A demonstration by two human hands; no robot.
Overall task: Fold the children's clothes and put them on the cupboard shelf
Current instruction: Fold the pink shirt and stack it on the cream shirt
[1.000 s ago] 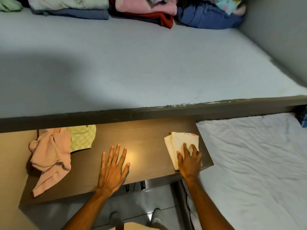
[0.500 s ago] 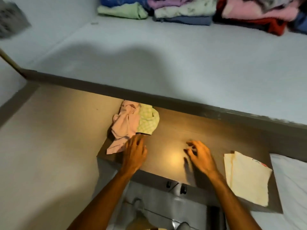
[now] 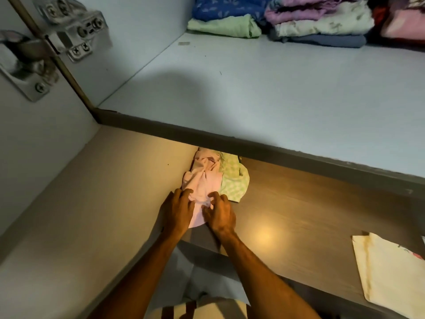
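A crumpled pink garment [image 3: 203, 184] lies on the brown wooden surface [image 3: 299, 215], next to a green checked garment [image 3: 234, 180]. My left hand [image 3: 178, 210] and my right hand [image 3: 219, 214] both rest on the pink garment's near end, fingers curled into the cloth. A folded cream garment [image 3: 391, 272] lies flat at the right of the same surface. Above is the pale cupboard shelf [image 3: 253, 95], with folded clothes [image 3: 299, 21] stacked along its back.
The shelf's dark front edge [image 3: 276, 150] overhangs the two garments. The open cupboard door with its metal hinge [image 3: 69, 33] stands at the left. A beige panel [image 3: 80, 215] runs beside the wooden surface. My legs and the floor show below.
My right hand left the folded cream garment and crossed to the left. Both hands have come onto the pink garment. The view has swung left.
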